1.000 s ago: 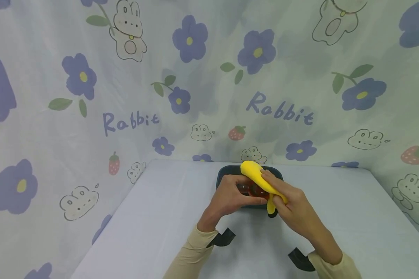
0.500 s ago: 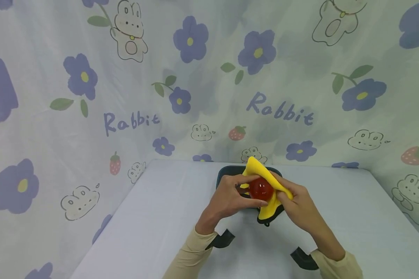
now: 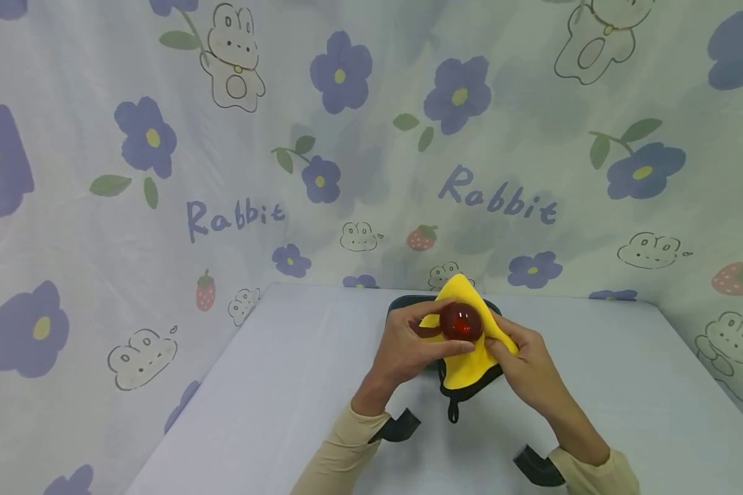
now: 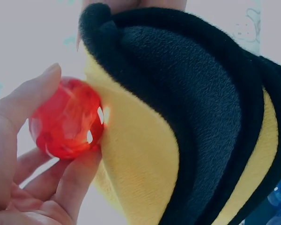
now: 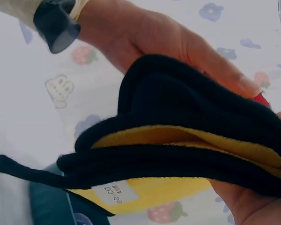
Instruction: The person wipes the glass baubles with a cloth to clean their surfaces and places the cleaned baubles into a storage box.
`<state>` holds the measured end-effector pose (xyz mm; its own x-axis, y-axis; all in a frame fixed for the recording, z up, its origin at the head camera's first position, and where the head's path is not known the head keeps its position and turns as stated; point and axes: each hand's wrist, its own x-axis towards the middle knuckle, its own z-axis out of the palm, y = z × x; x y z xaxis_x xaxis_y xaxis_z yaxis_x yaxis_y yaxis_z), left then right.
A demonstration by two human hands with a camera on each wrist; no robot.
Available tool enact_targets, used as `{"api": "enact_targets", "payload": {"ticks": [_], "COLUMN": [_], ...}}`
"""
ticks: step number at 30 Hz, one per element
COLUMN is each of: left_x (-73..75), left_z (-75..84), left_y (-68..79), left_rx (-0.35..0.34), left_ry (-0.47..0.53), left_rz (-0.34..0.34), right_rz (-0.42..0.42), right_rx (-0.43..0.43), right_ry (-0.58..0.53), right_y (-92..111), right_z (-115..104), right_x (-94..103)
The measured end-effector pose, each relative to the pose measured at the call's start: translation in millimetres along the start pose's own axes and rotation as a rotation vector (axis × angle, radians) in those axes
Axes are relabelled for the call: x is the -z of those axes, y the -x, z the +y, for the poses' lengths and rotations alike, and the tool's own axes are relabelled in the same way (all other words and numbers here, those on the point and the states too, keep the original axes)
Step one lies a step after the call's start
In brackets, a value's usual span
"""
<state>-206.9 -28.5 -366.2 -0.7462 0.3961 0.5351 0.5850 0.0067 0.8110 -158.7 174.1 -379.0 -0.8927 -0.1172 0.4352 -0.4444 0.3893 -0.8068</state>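
Observation:
Between the thumb and fingers of my left hand I pinch a shiny, see-through red ball. A soft yellow cloth with black edging and a black hanging loop is held by my right hand, which grips its right side. The cloth hangs behind and to the right of the ball. In the left wrist view, the ball has its right side against the yellow face of the cloth. From the right wrist, folded layers of the cloth hide most of the ball, leaving a red sliver.
A dark teal bin stands on the white table behind the hands, mostly covered by them and the cloth. Part of a round, glassy thing shows inside it. A printed curtain hangs behind the table.
The cloth has moved from over the ball to behind it and spread open, its lower edge and loop swinging down and left. The ball has risen slightly into plain view.

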Motion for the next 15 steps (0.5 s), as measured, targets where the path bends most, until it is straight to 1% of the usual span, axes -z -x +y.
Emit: {"api": "enact_targets", "payload": {"ticks": [3, 7, 11, 15], "left_x": [-1.3, -1.1, -0.4, 0.6], "left_z": [-0.7, -1.9, -2.8, -3.5], "left_y": [-1.0, -2.1, -1.9, -2.3], "left_rx": [0.014, 0.03, 0.066, 0.086], "left_ry": [0.003, -0.007, -0.068, -0.119], "left_rz": [0.043, 0.078, 0.096, 0.106], "right_rz": [0.003, -0.002, 0.006, 0.016], "right_rx": [-0.027, -0.061, -0.076, -0.072], "right_ry": [0.006, 0.006, 0.019, 0.043], "right_y": [1.7, 4.0, 4.9, 5.3], "right_z": [-2.8, -6.9, -9.7, -12.6], "right_x": [-1.2, -2.8, -2.6, -0.6]}}
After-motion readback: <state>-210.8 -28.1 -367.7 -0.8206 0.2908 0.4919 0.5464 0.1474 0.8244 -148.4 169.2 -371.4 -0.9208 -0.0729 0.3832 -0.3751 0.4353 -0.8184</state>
